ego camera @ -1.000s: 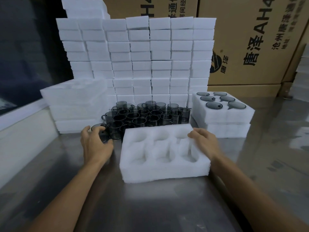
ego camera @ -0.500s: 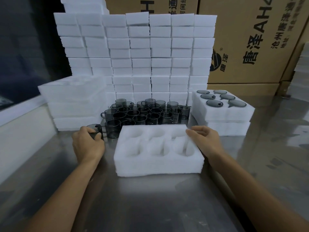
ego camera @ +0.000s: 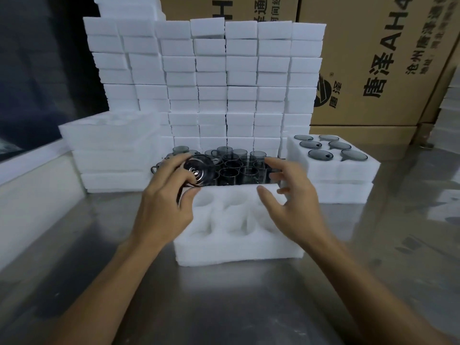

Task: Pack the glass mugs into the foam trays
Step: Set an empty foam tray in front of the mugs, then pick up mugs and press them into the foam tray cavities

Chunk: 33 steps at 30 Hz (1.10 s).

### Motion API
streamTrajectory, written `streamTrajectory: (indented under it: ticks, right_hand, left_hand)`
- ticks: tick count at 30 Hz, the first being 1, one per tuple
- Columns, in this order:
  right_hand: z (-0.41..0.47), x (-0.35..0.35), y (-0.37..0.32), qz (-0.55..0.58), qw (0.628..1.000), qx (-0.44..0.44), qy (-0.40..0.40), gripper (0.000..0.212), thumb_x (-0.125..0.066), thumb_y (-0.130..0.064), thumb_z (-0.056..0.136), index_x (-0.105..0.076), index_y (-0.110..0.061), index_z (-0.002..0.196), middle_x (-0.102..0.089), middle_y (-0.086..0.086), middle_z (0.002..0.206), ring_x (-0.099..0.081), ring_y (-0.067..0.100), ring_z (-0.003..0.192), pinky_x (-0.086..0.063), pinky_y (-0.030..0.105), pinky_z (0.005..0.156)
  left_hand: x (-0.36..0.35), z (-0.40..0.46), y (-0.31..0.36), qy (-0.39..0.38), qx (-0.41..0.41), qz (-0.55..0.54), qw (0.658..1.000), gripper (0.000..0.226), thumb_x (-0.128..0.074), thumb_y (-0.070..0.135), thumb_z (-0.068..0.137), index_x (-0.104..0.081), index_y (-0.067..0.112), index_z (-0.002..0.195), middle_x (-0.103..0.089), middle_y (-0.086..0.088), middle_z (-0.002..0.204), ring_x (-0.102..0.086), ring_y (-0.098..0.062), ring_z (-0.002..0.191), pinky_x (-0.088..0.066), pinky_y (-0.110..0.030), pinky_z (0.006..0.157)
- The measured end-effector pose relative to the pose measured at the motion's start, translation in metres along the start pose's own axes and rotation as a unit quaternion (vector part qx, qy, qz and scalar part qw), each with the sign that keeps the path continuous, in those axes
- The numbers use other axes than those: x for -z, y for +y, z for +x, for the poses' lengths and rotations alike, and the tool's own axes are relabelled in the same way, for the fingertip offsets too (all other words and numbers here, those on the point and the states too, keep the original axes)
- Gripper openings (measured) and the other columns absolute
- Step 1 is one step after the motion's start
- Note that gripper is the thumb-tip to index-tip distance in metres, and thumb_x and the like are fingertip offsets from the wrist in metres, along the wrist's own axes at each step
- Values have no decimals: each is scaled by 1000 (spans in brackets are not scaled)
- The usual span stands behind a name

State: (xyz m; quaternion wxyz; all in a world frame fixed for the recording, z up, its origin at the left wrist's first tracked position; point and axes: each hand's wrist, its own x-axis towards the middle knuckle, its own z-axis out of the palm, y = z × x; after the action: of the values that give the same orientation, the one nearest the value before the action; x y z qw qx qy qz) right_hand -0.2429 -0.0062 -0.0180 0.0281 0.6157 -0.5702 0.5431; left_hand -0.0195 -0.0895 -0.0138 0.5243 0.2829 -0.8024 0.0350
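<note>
head | left hand (ego camera: pixel 164 210) grips tilted glass mug (ego camera: pixel 199 170) above far-left corner of empty foam tray (ego camera: pixel 236 247) on counter (ego camera: pixel 224 307) | right hand (ego camera: pixel 293 207) spread, holding nothing, over tray's right side | loose mugs (ego camera: pixel 239 165) behind tray

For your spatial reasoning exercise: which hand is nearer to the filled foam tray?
Right. The right hand hovers just left of the filled foam tray; the left hand, holding a mug, is farther left.

1 view only, head-worn, wide-angle. The scene is looked at forward and down, close over the metal table (ego camera: pixel 224 307). Both forearms are seen entering from the bottom edge; stacked foam blocks (ego camera: pixel 211 78) are faced at the back.
</note>
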Motion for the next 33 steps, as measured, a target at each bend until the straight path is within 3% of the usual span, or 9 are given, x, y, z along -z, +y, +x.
streamTrajectory:
  ticks: [3, 6, 9, 11, 16, 19, 23, 28, 33]
  right_hand:
    - [-1, -1, -5, -31, 996, 68, -39, 56, -69, -18, 91, -47, -30, 142, -51, -15, 131, -55, 5, 114, -48, 21, 88]
    - [-2, -3, -9, -29, 995, 87, -46, 54, -68, -20, 93, -47, -31, 142, -50, -18, 132, -53, 1, 117, -44, 13, 91]
    - [-3, -4, -12, -11, 996, 90, -26, 48, -67, -16, 94, -53, -26, 139, -53, -17, 128, -56, 1, 112, -45, 10, 85]
    - [-2, -4, -15, 6, 996, 86, -17, 45, -67, -13, 94, -55, -25, 136, -58, -14, 126, -60, 3, 108, -49, 14, 83]
    - [-1, -4, -23, 120, 990, 13, -79, 50, -65, -6, 94, -52, -39, 130, -64, -23, 106, -69, 4, 88, -53, 17, 80]
    - [1, -6, -28, 291, 950, -84, -83, 39, -69, 4, 88, -65, -25, 114, -72, -6, 85, -71, 13, 74, -55, 23, 76]
    - [1, -8, -29, 340, 928, -136, -75, 30, -72, 3, 85, -68, -15, 109, -74, -2, 81, -72, 14, 77, -57, 24, 79]
    - [2, -7, -28, 369, 912, -167, -69, 27, -72, 2, 86, -69, -14, 108, -73, 4, 84, -72, 14, 78, -56, 22, 74]
    - [3, -9, -27, 413, 892, -171, -74, 29, -69, 4, 87, -69, -14, 110, -71, -1, 83, -69, 15, 76, -56, 25, 78]
  left_hand:
    - [2, 4, 8, -22, -45, -38, 998, 13, -72, -4, 80, -64, 3, 87, -57, -7, 133, -61, -22, 117, -54, -46, 88]
    - [1, 5, 17, -40, -48, -106, 992, 18, -74, -5, 79, -63, 6, 87, -56, -2, 134, -58, -14, 121, -53, -34, 95]
    - [-1, 5, 29, -46, 49, -250, 966, 19, -69, 6, 80, -59, 20, 87, -60, 8, 124, -64, -15, 112, -55, -27, 86]
    - [-2, 7, 34, -60, 150, -354, 921, 15, -66, 10, 79, -58, 20, 87, -66, 11, 107, -69, -16, 93, -56, -30, 78]
    - [0, 9, 35, -83, 267, -451, 848, 16, -64, 18, 86, -58, 13, 100, -69, -8, 86, -68, -20, 73, -59, -34, 67]
    - [0, 11, 31, -95, 282, -429, 853, 31, -59, 29, 83, -59, 18, 111, -75, -9, 91, -70, -23, 78, -60, -31, 70]
    - [2, 12, 23, -84, 300, -365, 877, 36, -60, 44, 79, -61, 25, 109, -76, 6, 93, -72, -15, 83, -54, -19, 71]
    - [5, 9, 16, -156, 290, -400, 855, 35, -72, 12, 85, -62, 22, 116, -76, 4, 105, -70, -14, 101, -52, -18, 80]
    - [7, 8, 18, -189, 247, -366, 877, 59, -66, 17, 69, -56, 20, 127, -63, -1, 129, -55, -11, 124, -43, -32, 106]
